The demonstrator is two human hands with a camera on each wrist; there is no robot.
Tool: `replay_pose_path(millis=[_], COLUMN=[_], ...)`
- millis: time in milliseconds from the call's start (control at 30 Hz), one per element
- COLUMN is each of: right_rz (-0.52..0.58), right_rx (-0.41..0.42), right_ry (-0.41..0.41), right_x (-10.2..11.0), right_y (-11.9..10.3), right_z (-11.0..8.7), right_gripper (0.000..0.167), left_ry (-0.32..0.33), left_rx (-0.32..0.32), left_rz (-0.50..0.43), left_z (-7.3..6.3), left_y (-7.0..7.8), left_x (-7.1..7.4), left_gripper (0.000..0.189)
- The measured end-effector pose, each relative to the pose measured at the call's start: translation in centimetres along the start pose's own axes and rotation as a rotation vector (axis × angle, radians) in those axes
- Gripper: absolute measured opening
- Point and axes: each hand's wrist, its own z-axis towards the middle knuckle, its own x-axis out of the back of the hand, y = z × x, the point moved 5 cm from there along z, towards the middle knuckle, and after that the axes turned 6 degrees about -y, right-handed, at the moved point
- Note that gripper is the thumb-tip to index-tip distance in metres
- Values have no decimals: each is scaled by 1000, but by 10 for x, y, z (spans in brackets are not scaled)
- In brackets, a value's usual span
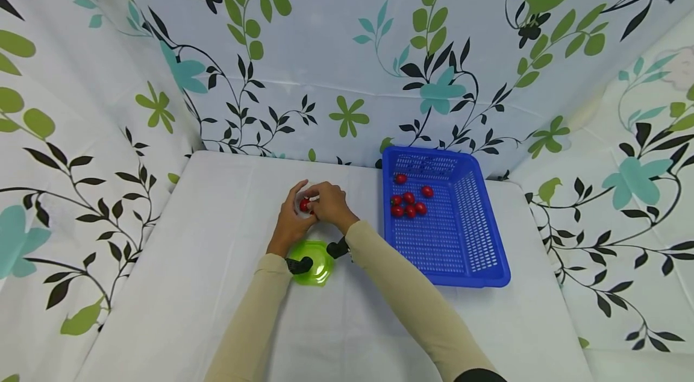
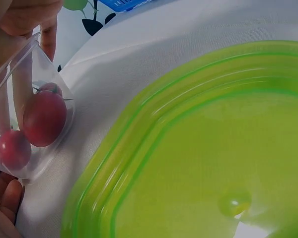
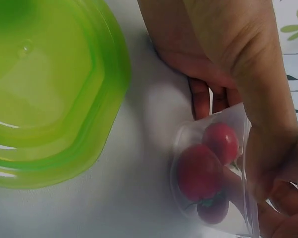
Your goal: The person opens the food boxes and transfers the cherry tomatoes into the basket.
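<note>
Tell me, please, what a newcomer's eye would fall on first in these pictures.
Probably the blue basket, on the right of the table, with red tomatoes toward its far left. Next might come the green lid, left of the basket, then the clear cup beyond it, held by the left hand, the right hand at its mouth.

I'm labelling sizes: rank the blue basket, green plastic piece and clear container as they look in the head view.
Largest: blue basket
Next: green plastic piece, partly covered
Smallest-looking: clear container, though partly hidden
</note>
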Motion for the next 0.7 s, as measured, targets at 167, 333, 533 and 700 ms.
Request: replay_pose_path(millis=[167, 333, 533, 700], right_rz=[-9, 12, 104, 186], right_rx=[-17, -29, 12, 57], right_ry=[-35, -66, -113, -154], right_x=[-4, -5, -2, -1], right_y=[0, 2, 4, 6], right_z=[4, 7, 9, 8], right_gripper=[28, 27, 26, 26], left_ry=[-8, -7, 0, -6], left_rx=[9, -6, -19, -17], left_rz=[4, 10, 9, -6], left_z=[-1, 0, 1, 2], left_y=[1, 2, 0, -1], left_x=[1, 0, 1, 0], left_gripper=[89, 89, 89, 89])
